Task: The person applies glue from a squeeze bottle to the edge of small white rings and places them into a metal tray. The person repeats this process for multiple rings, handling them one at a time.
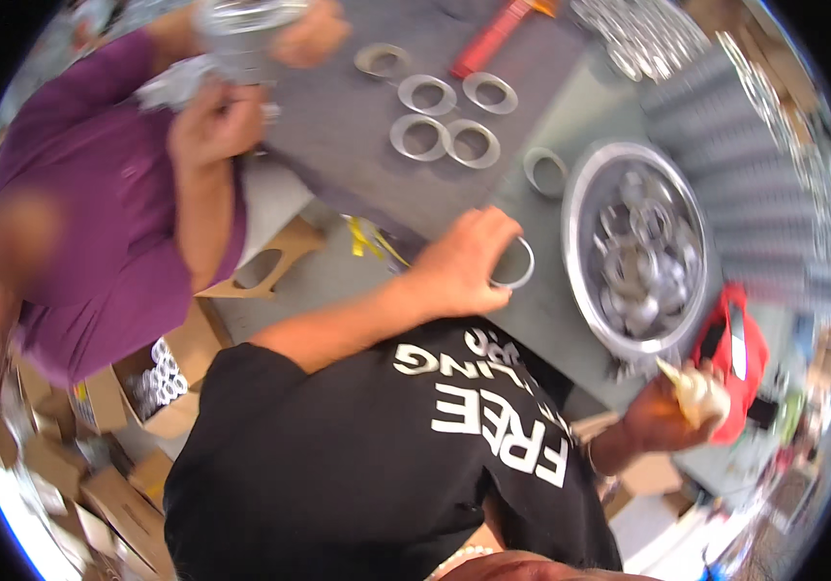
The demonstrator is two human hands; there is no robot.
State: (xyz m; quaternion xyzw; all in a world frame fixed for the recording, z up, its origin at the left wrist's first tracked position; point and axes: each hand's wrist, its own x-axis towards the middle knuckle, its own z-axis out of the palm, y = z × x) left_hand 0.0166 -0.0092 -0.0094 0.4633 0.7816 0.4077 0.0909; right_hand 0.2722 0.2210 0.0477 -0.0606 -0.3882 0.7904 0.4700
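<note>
A thin, round, silver-coloured metal ring is held upright over the grey tabletop by the left hand, its edge pinched between thumb and curled fingers. By the right hand, which is placed near the lower right edge of the table, a crumpled cream-coloured soft piece is clasped; how each finger is set cannot be told. Beside the held ring, a wide, shiny metal bowl is seen, heaped with loose silver rings. Beyond the left hand, five flat silver rings are laid on a dark grey cloth, near a red-handled tool. Close to the bowl, a red fabric item with a pale stripe is found. At the left, a silver metal cylinder is held by a co-worker in a purple shirt.
</note>
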